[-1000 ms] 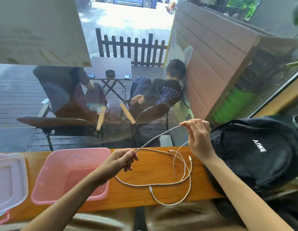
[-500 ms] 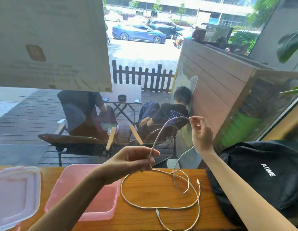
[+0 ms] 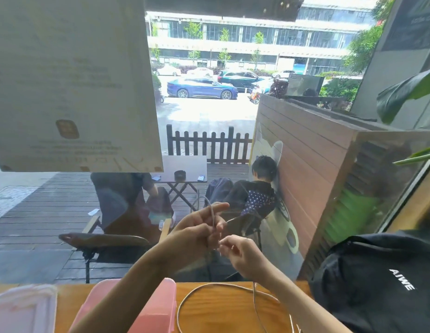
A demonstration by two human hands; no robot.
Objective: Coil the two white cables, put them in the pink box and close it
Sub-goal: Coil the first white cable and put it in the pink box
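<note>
Left fingers: the left hand [image 3: 197, 233] is raised above the counter, its fingers curled round a loop of the white cable [image 3: 212, 212] that arches over them.
Right fingers: the right hand [image 3: 243, 257], just right of and below the left, pinches the strand at its fingertips [image 3: 223, 246], touching or nearly touching the left fingers (blur hides which).
Cable axis: from the pinch the strand drops almost straight down, then spreads in a slack ring on the wooden counter [image 3: 223, 308].
Key relation: the free length lies below and nearer than both hands; the right is closer to it, so I judge it feeds the next turn.
Pink box [image 3: 156, 308]: open, left of the ring, under the left forearm.
Lid [image 3: 24, 308]: far left, off.
</note>
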